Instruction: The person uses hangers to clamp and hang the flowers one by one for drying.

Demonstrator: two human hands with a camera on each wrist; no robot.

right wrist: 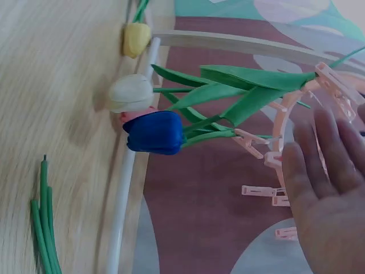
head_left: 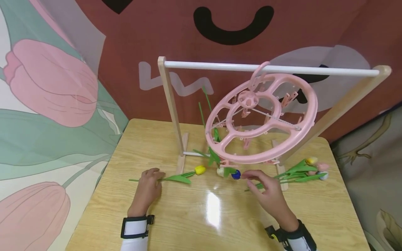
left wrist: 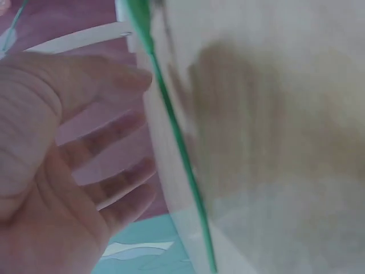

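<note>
My left hand [head_left: 150, 186] is at the stem of a yellow tulip [head_left: 199, 170] lying on the table. In the left wrist view, its fingers are spread and loosely bent, with the thumb tip beside the green stem [left wrist: 181, 142]. My right hand [head_left: 268, 191] is near a blue tulip [right wrist: 157, 133], fingers loosely bent and nothing held. The blue tulip hangs head down by a pink clothespin [right wrist: 248, 142] from a round pink drying hanger [head_left: 248, 99]. A white tulip [right wrist: 131, 93] hangs beside it, and a pink one [right wrist: 134, 116] is mostly hidden behind.
The hanger hooks over the white bar [head_left: 213, 66] of a wooden stand [head_left: 172, 108]. Several tulips [head_left: 296, 170] lie in a bunch at the table's right, stems toward my right hand. More pink clothespins [right wrist: 259, 191] dangle unused from the hanger. A printed curtain [head_left: 132, 42] stands behind.
</note>
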